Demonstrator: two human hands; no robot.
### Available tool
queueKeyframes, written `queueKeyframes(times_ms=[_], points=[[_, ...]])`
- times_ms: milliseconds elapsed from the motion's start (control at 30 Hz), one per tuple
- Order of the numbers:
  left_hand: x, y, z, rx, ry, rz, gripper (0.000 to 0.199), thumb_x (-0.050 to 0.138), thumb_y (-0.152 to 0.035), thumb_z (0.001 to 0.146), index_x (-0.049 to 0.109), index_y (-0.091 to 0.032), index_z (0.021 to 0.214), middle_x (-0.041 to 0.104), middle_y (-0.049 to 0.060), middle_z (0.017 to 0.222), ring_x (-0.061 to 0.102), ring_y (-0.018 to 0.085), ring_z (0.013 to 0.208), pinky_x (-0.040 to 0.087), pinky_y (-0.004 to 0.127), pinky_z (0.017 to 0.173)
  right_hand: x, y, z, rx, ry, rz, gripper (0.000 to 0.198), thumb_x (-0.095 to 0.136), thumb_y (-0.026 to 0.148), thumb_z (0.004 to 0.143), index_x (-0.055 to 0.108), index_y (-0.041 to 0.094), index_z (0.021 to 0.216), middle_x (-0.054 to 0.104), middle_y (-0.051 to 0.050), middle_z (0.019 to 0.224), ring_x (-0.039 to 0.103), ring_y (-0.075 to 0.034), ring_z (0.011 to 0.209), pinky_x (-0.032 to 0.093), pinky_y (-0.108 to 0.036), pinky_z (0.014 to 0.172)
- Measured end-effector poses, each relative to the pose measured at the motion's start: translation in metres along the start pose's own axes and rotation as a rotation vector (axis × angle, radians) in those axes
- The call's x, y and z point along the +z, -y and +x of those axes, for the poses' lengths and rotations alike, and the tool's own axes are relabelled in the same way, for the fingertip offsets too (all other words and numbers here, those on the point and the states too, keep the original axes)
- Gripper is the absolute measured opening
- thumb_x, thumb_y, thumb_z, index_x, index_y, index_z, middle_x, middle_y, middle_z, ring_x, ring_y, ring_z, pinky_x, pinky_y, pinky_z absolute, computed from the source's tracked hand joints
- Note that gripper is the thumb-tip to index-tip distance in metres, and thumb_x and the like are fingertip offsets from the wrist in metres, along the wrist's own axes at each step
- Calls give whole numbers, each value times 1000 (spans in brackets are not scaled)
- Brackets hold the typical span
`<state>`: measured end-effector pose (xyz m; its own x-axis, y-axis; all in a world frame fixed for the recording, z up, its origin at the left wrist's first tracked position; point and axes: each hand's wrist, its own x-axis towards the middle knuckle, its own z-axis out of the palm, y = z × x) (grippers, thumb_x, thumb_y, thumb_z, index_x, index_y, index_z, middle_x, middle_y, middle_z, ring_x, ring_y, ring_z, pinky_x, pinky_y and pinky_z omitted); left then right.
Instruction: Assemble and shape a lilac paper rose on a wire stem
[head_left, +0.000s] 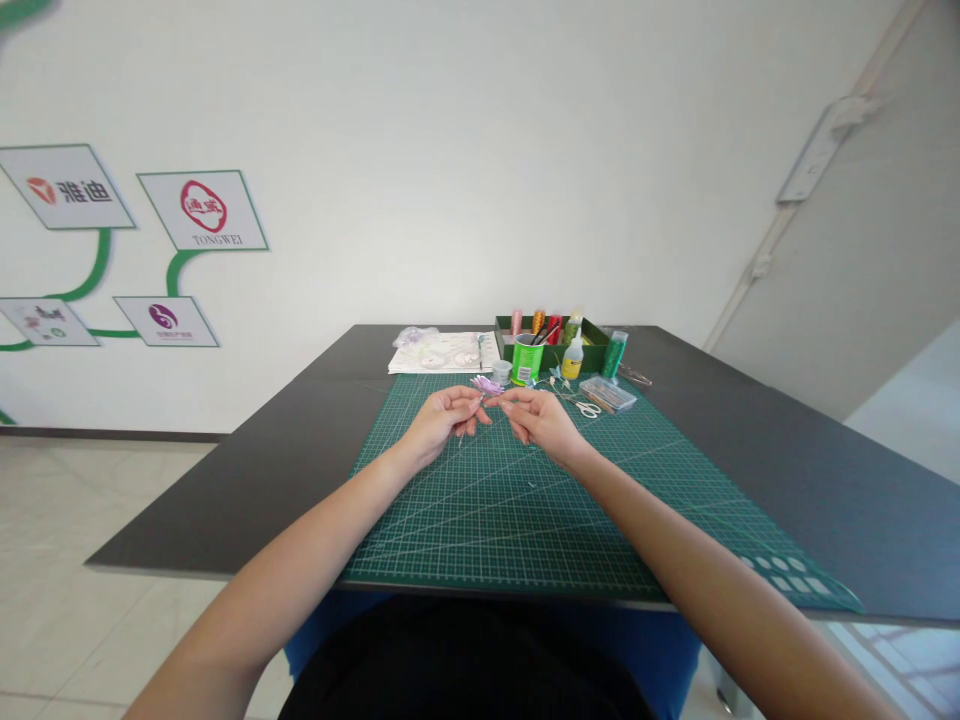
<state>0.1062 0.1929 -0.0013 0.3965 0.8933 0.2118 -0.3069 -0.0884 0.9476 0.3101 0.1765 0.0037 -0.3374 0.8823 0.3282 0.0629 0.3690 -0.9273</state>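
My left hand (444, 418) pinches a small purple flower (487, 384) by its thin stem, above the cutting mat. The petals stick up past the fingertips, and a bit of the stem shows below the hand. Close beside it on the right, my right hand (541, 420) has its thumb and forefinger pressed together just under the flower. Whatever lies in that pinch is too small to make out. Underneath both hands stretches a green gridded cutting mat (495, 520).
Beyond my hands stand a green tin (527, 362), a white spool (502, 373), a yellow glue bottle (572, 358) and a box (596, 350) of thread rolls. White-handled scissors (589, 409) lie near a clear case (608, 393). Papers (442, 354) rest at the back left.
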Motion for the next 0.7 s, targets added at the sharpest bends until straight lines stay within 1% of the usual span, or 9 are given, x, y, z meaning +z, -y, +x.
queueKeyframes(times_ms=[167,367,467,600,700], points=[[1,-3,-1,-5,-6,21,39,91,-38,70,69,-12,90,76,5,71,52,7,47,28,20,45,1,0,0,-2,11,58,49,70,56,89,76,11,107,45,10,42,34,-9,39,26,-24,45],[0,-4,-1,18,-40,99,34,85,-37,75,69,-12,90,75,5,71,47,6,46,25,21,45,0,1,-2,3,59,81,46,71,53,89,76,11,107,44,10,40,34,-9,38,29,-24,46],[-2,-4,0,22,-57,195,28,80,-36,80,68,-13,91,76,5,72,45,6,45,27,21,46,-1,4,-3,-2,88,70,44,71,51,90,77,10,107,46,10,40,33,-8,38,28,-24,45],[-5,-5,0,16,-55,361,19,75,-31,85,66,-15,87,74,3,66,42,7,43,29,22,45,-7,9,-4,-42,125,39,42,69,49,93,79,10,106,46,9,39,31,-7,36,25,-23,44],[-5,-5,-2,1,-24,470,13,73,-27,88,69,-15,86,74,1,63,45,8,43,30,21,48,-15,11,-6,-49,162,40,42,69,49,95,79,10,106,46,9,38,30,-7,35,23,-23,42]])
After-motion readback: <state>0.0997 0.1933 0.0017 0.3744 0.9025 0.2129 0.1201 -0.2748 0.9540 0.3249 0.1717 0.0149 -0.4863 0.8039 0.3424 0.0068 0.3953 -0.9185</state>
